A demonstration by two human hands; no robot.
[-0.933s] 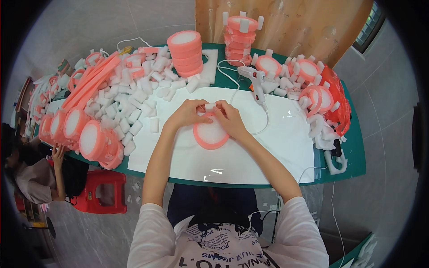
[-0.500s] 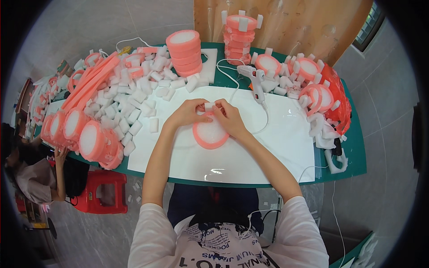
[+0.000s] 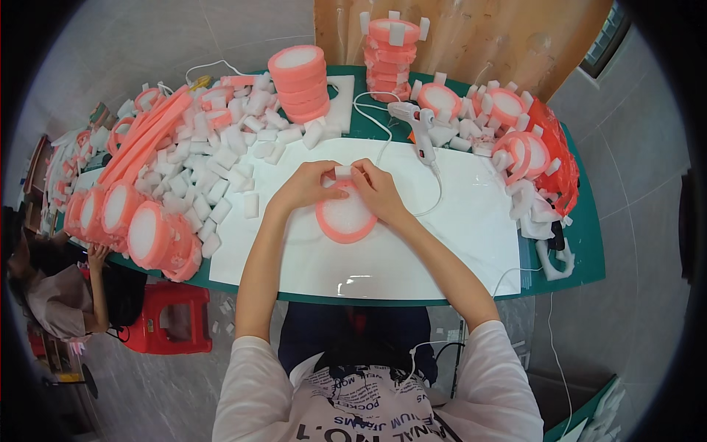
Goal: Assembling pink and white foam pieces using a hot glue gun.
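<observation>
Disc (image 3: 346, 217), nearer us and left of the glue gun (image 3: 417, 131), has one block (image 3: 343, 172) at its far side, which our left hand (image 3: 305, 186) and right hand (image 3: 379, 193) pinch; its near rim (image 3: 345, 239) is bare, so we seem barely begun.

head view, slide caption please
Left hand and right hand hold a white foam block at the far edge of a pink-rimmed disc.

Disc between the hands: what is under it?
Around the disc, the white sheet shows and likely runs on beneath it. Whatever lies directly under is covered. The left hand and right hand, fingers at a white block, hide parts of its far rim.
</observation>
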